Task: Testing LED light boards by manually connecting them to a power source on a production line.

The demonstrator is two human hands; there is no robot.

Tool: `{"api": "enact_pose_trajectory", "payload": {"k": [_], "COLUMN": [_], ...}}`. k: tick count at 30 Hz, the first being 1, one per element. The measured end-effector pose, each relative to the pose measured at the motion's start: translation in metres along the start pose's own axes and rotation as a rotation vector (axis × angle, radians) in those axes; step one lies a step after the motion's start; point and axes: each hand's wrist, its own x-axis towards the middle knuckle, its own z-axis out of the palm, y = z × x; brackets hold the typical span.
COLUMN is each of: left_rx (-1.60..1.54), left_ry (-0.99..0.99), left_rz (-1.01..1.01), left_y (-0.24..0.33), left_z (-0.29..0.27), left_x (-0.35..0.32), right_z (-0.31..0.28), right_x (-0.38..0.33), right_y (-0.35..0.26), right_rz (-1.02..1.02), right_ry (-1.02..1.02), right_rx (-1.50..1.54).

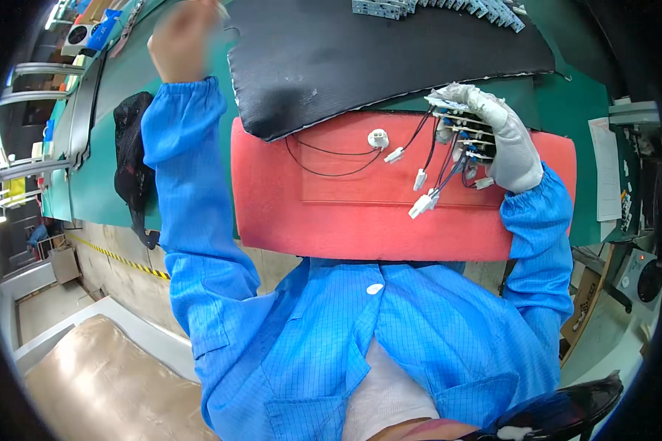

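My right hand (511,136), in a white glove, is closed around a stack of small circuit boards (469,126) above the right part of a red pad (375,231). Dark wires hang from the boards toward the left, ending in white plug connectors (424,203). On the pad, left of them, lies a white round connector (378,140) with a thin black wire loop that runs to the edge of a black mat (375,66). At the far left, beyond the pad, my bare left hand (182,42) is reached out over the green table. Its fingers are blurred.
Rows of small boards (485,11) lie on the far part of the black mat. A black mesh item (131,154) rests beside my left forearm on the green table (88,176). Paper sheets (603,169) lie at the right edge. A brown cushioned seat (110,375) is at lower left.
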Motion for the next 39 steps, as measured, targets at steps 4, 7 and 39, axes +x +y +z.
{"api": "enact_pose_trajectory", "payload": {"k": [4,7,39], "left_rx": [-0.123,-0.014,-0.302], "left_ry": [0.011,-0.551,-0.559], "left_rz": [-0.001,0.162,-0.086], "left_y": [0.022,0.07,0.064], "left_z": [0.031,0.055,0.072], "left_x": [-0.046,-0.109,-0.16], "right_z": [0.002,0.004,-0.033], "right_x": [0.0,0.0,-0.028], "right_y": [0.004,0.005,0.014], "right_rz": [-0.03,-0.041,-0.58], "right_ry": [0.088,0.097,-0.092], "right_rx": [0.071,0.11,-0.462]}}
